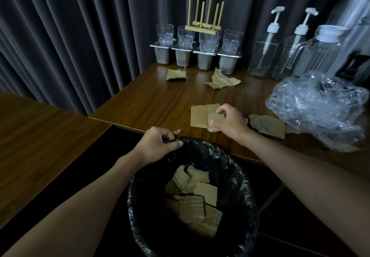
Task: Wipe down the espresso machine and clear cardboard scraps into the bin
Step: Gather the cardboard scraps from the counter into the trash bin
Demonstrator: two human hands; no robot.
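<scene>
A bin (246, 212) lined with a black bag stands below the table's front edge, with several cardboard scraps (197, 198) inside. My left hand (158, 143) pinches the bag's rim at the bin's far side. My right hand (230, 121) closes on a flat cardboard scrap (200, 115) lying on the wooden table (152, 100). More torn scraps lie to the right (267, 125), at the back left (176, 75) and at the back middle (221, 80). A shiny espresso machine (352, 26) shows at the far right edge, partly cut off.
Crumpled clear plastic wrap (318, 106) sits at the right. Two pump bottles (262, 56) and a glass jug (318, 52) stand behind it. Several glasses (185, 36) rest on metal containers with a wooden rack (204, 16) on top. A grey curtain (70, 36) hangs behind; a second table (40, 140) adjoins left.
</scene>
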